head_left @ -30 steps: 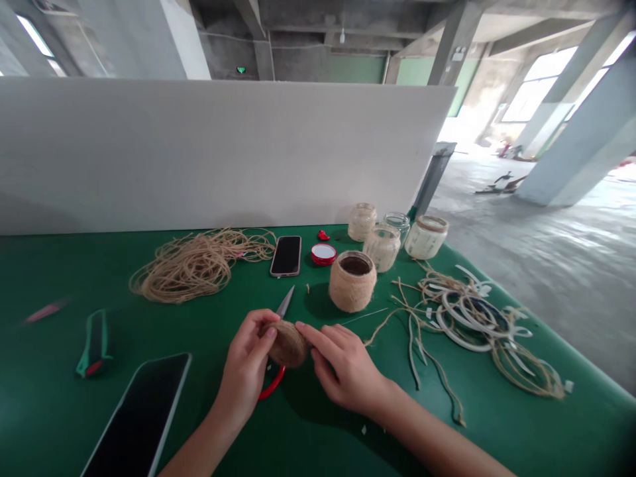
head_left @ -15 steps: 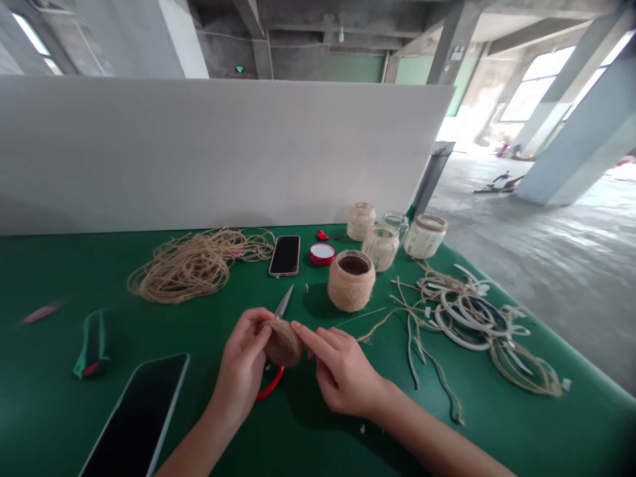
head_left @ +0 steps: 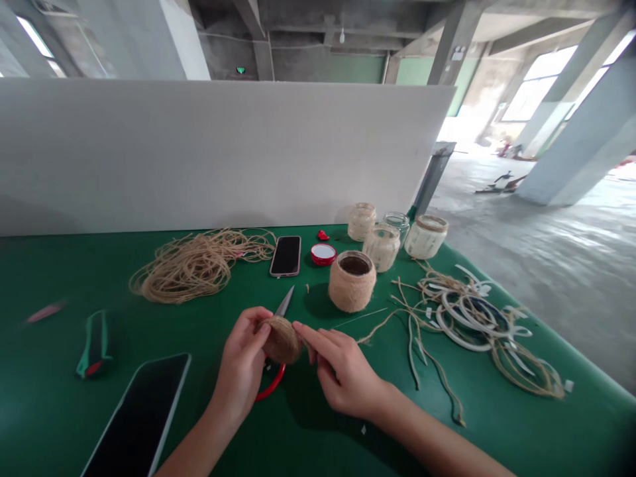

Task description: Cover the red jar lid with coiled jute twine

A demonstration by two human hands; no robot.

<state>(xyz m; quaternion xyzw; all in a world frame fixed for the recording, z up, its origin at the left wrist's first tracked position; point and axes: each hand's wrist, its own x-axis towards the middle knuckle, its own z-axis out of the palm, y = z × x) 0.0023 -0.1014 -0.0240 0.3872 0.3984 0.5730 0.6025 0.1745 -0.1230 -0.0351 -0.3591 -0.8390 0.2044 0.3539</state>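
My left hand (head_left: 243, 361) and my right hand (head_left: 340, 368) both grip a small round lid covered in jute twine (head_left: 281, 340), held tilted just above the green table (head_left: 318, 424). The left fingers curl round its left rim. The right forefinger and thumb pinch its right edge. Under the lid lie scissors with red handles (head_left: 274, 382), their blade tip (head_left: 285, 303) pointing away from me. A jar wrapped in twine (head_left: 352, 281) stands open just beyond my hands.
A loose heap of twine (head_left: 196, 264) lies at the back left. A phone (head_left: 286, 255) and a red lid (head_left: 323, 254) lie beside it. Three glass jars (head_left: 392, 236) stand behind. Twine scraps and white strips (head_left: 472, 318) are at right. A large phone (head_left: 136, 417) and a green tool (head_left: 94, 344) lie near left.
My hands have turned the twine-covered lid slightly and shifted it a little up and left; nothing else on the table has moved.
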